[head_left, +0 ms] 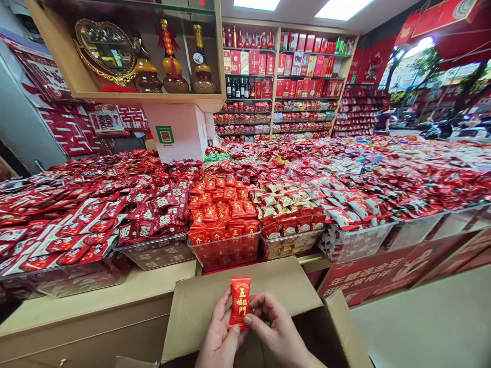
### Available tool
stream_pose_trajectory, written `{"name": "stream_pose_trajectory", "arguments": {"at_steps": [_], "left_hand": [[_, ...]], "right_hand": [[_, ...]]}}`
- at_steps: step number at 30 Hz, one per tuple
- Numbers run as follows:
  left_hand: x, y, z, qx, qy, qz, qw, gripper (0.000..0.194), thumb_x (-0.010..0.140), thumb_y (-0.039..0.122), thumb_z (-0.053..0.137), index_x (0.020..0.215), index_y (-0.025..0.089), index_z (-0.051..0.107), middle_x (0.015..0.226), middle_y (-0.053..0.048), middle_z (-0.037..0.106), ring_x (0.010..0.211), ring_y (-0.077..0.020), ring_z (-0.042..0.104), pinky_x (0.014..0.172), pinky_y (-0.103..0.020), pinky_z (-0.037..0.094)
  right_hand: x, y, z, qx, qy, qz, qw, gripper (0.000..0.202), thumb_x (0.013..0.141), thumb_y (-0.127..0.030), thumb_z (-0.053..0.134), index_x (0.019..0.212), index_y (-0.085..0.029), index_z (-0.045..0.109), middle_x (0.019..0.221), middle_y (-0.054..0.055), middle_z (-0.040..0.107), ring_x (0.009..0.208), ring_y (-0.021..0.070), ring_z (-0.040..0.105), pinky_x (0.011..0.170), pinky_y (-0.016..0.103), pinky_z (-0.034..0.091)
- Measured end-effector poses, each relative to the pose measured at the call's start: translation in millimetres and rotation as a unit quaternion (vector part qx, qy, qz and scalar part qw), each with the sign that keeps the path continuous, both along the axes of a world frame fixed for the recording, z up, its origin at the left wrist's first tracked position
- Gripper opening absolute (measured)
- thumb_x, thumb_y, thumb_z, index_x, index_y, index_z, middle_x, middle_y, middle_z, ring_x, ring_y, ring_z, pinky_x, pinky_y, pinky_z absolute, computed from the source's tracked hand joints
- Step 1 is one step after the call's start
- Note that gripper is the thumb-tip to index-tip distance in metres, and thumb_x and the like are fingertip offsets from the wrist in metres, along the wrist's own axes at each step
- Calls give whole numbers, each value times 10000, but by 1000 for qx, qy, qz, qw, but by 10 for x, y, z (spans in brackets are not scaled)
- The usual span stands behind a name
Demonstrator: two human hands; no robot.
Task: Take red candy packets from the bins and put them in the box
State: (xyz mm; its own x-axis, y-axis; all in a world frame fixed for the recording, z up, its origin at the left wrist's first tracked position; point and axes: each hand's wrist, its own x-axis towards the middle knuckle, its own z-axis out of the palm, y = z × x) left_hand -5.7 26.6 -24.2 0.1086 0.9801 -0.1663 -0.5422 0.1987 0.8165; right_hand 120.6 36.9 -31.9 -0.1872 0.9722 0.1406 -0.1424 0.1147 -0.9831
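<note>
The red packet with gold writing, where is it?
The red packet is bottom centre, upright between the left hand and right hand, above the open cardboard box.

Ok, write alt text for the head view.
Two hands, left hand and right hand, hold a small red packet upright over an open cardboard box. Behind, clear bins of red wrapped sweets fill a shop counter.

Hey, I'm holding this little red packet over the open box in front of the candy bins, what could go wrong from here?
1. The small red foil packet with gold characters is pinched only at its edges by the left hand and right hand; it might slip into the open brown cardboard box.
2. The clear plastic bin of matching red packets is heaped above its rim, so adding more may spill some.
3. The neighbouring clear bin of red-and-cream packets looks similar; misplacing seems possible.
</note>
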Motion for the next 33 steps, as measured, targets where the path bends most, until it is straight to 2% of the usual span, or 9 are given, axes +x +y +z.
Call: {"name": "stream_pose_trajectory", "arguments": {"at_steps": [5,9,13,16,20,24,27,30,33], "left_hand": [[11,-49,160,-16,-6,-17,1000,710,670,249,680,1295,215,344,1160,-122,626,1059,-235,581,858,-323,469],[4,-81,279,-4,-13,-23,1000,649,694,193,656,1283,226,386,1197,-109,605,1072,-230,575,885,-324,465],[-16,-83,300,-11,-16,-33,999,636,705,228,679,1284,235,414,1198,-100,606,1098,-233,559,936,-344,439],[-35,-63,292,-26,3,-35,999,472,727,328,676,1168,230,541,1154,-77,637,1087,-231,566,921,-344,454],[-49,-40,285,-39,15,-40,998,334,735,343,670,1042,218,630,1098,-48,667,1066,-212,580,906,-326,467],[-44,-48,279,-58,27,-47,997,420,706,361,694,1089,213,605,1082,-56,672,998,-216,620,837,-316,505],[-38,-72,287,-52,52,-56,996,483,724,359,679,1157,196,541,1092,-75,663,968,-219,633,777,-303,525],[-43,-103,298,-24,57,-78,995,663,723,313,690,1292,194,371,1061,-97,669,947,-223,640,724,-286,528],[-60,-132,280,12,56,-104,993,844,717,244,700,1374,216,172,1070,-102,662,959,-210,632,732,-273,520]], "right_hand": [[14,47,56,-42,50,1,998,391,658,-465,700,774,-176,463,643,-35,470,565,88,382,550,226,301],[18,60,105,-46,61,-14,997,422,619,-449,734,800,-179,465,649,-44,474,548,77,376,537,218,303],[6,44,136,-40,62,-25,997,413,621,-434,737,809,-184,468,673,-34,508,545,76,399,530,215,325],[1,19,144,-32,56,-26,998,391,632,-404,738,819,-187,471,707,-22,537,554,76,422,532,214,348],[23,11,148,-19,53,-13,998,364,672,-408,713,842,-181,484,726,-10,547,584,81,458,550,217,384],[53,72,170,-59,87,-42,994,438,668,-515,674,905,-184,512,755,-6,523,580,91,498,511,224,446],[59,119,231,-85,91,-24,992,444,624,-532,697,825,-163,552,700,-14,526,530,79,475,437,199,433],[52,115,304,-107,93,-2,990,405,612,-499,719,687,-145,537,601,-28,528,477,63,448,424,188,411],[38,69,317,-136,123,-5,983,399,595,-478,737,659,-146,525,566,-41,521,455,52,427,428,183,393]]}}
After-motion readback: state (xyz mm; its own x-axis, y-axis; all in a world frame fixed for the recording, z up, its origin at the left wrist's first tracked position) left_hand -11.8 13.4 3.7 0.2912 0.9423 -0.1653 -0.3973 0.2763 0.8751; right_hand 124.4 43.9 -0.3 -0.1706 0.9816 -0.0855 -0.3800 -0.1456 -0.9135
